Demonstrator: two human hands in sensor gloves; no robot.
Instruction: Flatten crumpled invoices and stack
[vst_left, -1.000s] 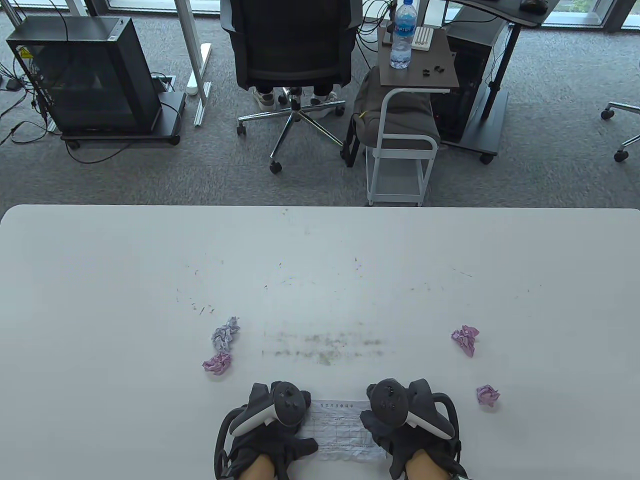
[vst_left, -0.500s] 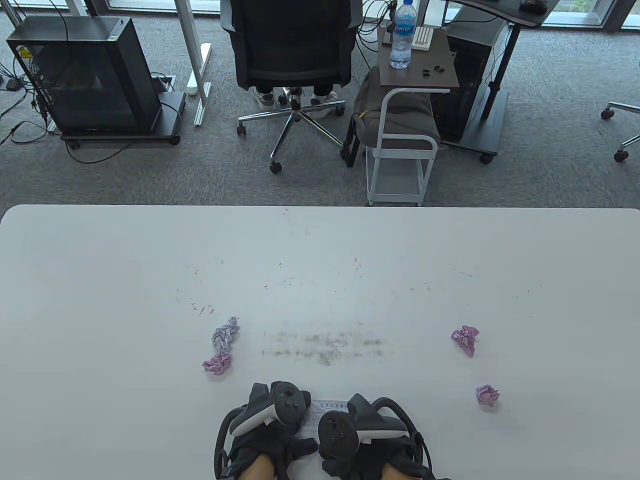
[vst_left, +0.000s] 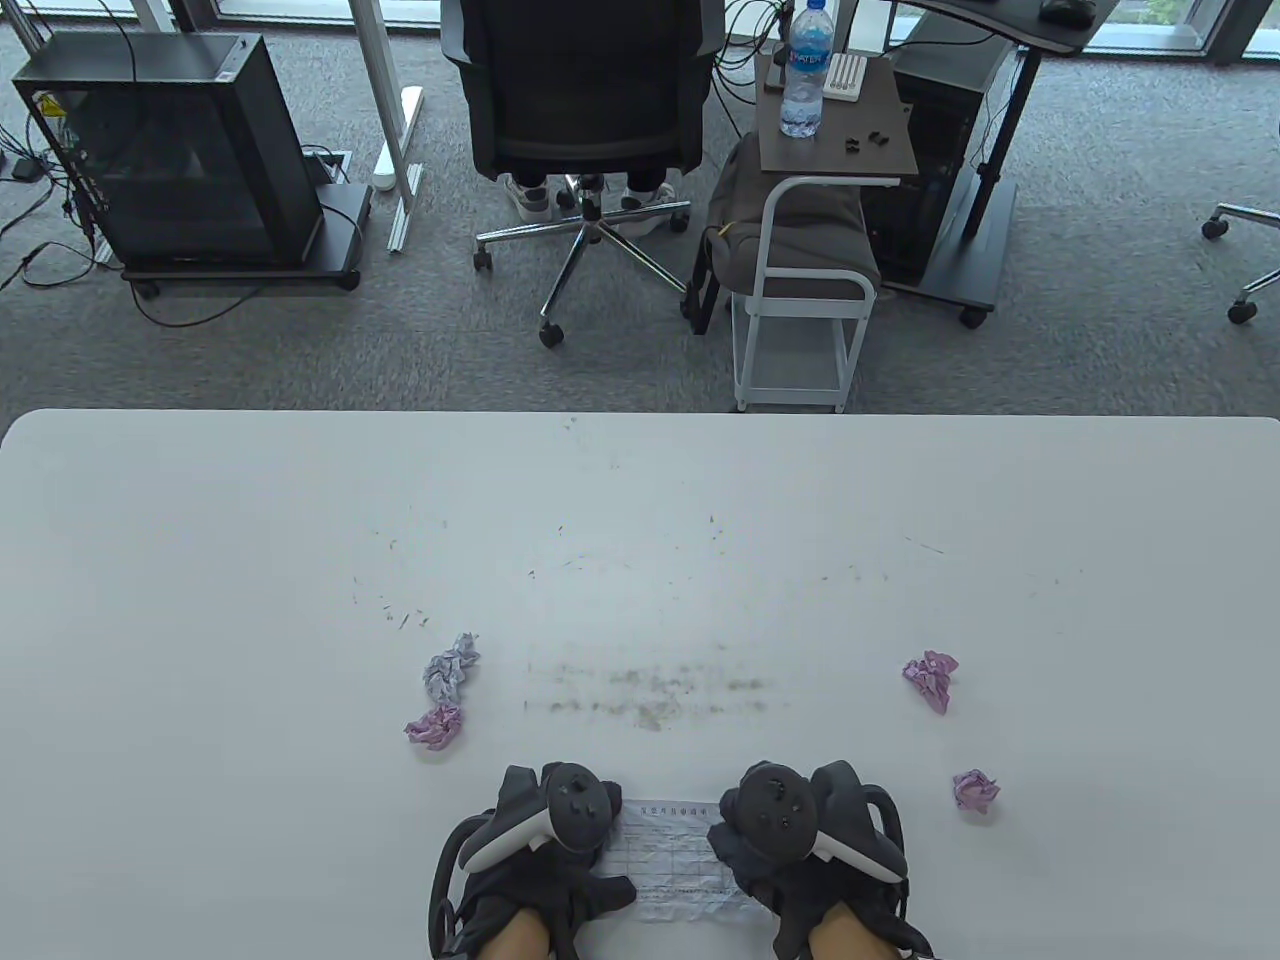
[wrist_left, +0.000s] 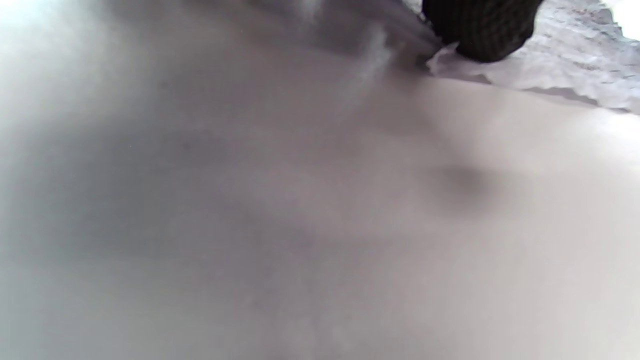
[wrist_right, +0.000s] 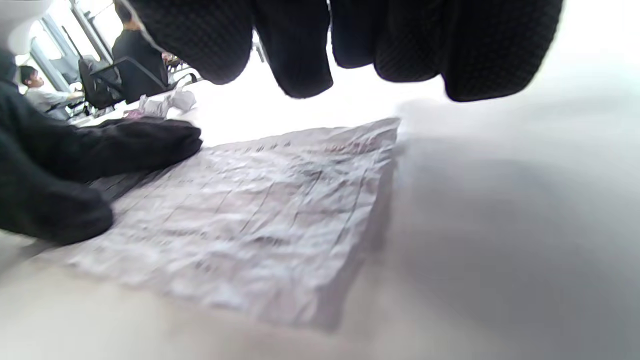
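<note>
A wrinkled white invoice (vst_left: 675, 862) with a printed grid lies spread flat at the table's near edge, between my hands. My left hand (vst_left: 560, 880) presses on its left end with the fingers laid out; a fingertip (wrist_left: 480, 30) rests on the paper's edge (wrist_left: 565, 65). My right hand (vst_left: 790, 880) is over the sheet's right end, fingers (wrist_right: 300, 50) extended and open just above the paper (wrist_right: 250, 220); I cannot tell if they touch it. The left hand's fingers (wrist_right: 125, 145) also show in the right wrist view.
Crumpled balls lie on the white table (vst_left: 200, 600): a bluish-white one (vst_left: 450, 668) and a pink one (vst_left: 435, 725) to the left, two pink ones to the right (vst_left: 930, 680) (vst_left: 975, 790). The table's middle has dirty smudges (vst_left: 650, 695).
My right hand was over the sheet's right end, slid left across it to beside the left hand, and has now come back to the right. The left hand stayed put.
</note>
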